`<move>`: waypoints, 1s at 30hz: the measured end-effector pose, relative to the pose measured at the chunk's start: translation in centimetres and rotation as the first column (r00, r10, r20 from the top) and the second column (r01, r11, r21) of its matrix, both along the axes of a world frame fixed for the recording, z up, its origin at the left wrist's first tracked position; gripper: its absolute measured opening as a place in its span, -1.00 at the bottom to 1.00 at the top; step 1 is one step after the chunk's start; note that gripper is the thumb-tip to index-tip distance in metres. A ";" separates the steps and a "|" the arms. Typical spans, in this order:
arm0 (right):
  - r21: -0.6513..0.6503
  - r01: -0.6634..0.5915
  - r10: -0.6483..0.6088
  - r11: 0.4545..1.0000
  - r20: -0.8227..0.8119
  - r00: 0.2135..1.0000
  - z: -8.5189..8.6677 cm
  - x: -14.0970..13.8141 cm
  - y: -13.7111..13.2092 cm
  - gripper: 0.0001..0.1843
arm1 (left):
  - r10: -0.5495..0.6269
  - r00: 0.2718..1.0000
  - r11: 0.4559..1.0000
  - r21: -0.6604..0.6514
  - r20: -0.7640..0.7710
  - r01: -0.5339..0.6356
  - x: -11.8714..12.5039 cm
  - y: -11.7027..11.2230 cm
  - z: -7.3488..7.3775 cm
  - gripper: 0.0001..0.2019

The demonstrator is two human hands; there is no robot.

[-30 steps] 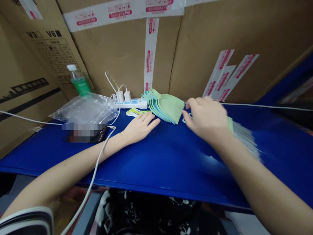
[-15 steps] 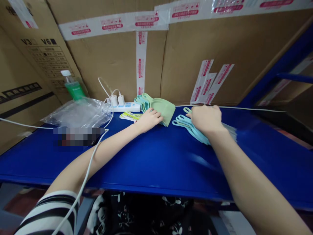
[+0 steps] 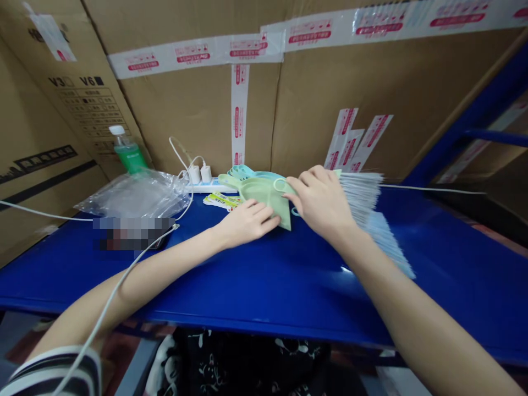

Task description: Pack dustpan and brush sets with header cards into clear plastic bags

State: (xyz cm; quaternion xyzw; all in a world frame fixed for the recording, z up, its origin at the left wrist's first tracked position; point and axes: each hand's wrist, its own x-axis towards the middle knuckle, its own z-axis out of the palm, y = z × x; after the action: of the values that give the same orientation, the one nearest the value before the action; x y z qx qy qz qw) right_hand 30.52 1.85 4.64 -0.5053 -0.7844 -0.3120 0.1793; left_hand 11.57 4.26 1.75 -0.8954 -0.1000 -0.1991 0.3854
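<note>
My left hand (image 3: 249, 221) grips the front edge of a light-green dustpan (image 3: 259, 191), which is lifted and tilted a little. My right hand (image 3: 324, 204) is closed round a small green hand brush, whose pale bristles (image 3: 363, 190) point right. The brush's handle loop overlaps the dustpan; whether the two touch I cannot tell. Behind the green dustpan lie blue dustpans (image 3: 240, 171) in a stack. On the table under my right hand and forearm are blue brushes, mostly hidden, with light-blue bristles (image 3: 390, 242) showing.
A white power strip (image 3: 214, 186) with plugs and cables stands against the cardboard wall (image 3: 198, 110). Left of it are a clear plastic bag (image 3: 136, 192), a bottle of green liquid (image 3: 130, 154) and a blurred-out item. Yellow-green packets (image 3: 220, 201) lie beside the dustpans. A white cable crosses my left arm.
The green dustpan has come off the blue stack toward me in my left hand. My right hand has lifted a green brush from the blue brushes and moved left toward the dustpan.
</note>
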 end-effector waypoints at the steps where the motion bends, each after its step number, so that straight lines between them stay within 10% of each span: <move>1: 0.029 -0.071 0.071 0.997 0.003 0.997 -0.4 -0.4 -0.1 -0.69 | -0.075 0.997 0.997 0.037 0.036 0.073 -0.7 -1.2 -0.1 -0.71; 9: -0.046 -0.485 0.486 0.873 0.014 0.874 -2.9 -4.9 -2.4 -0.70 | -0.215 0.977 0.956 -0.205 -0.007 0.209 -3.3 -8.6 -2.6 -0.68; 18: -0.269 -0.537 0.525 0.800 -0.121 0.842 -4.9 -7.1 -3.3 -0.78 | -0.366 0.925 0.851 -0.367 0.097 0.375 -5.0 -7.6 -1.8 -0.75; 23: -0.350 -0.565 0.517 0.748 -0.227 0.825 -5.3 -7.4 -3.4 -0.77 | 0.064 0.991 0.905 -0.425 0.121 -0.006 -9.1 -4.4 0.2 -0.56; 26: -0.379 -0.594 0.495 0.709 -0.331 0.803 -5.3 -7.9 -3.4 -0.78 | 0.360 0.932 0.651 -0.726 0.040 -0.220 -10.9 -2.6 0.6 -0.54; 30: -0.369 -0.637 0.420 0.677 -0.517 0.746 -5.5 -8.7 -3.4 -0.81 | 0.349 0.935 0.287 -0.942 -0.064 -0.171 -11.1 -2.4 0.1 -0.58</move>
State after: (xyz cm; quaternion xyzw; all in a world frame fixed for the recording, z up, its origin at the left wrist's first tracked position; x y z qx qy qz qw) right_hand 21.81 -1.51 -0.91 -0.3308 -0.8997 0.0883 0.2709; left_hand 0.52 1.87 1.90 -0.9047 -0.3697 -0.1080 -0.1819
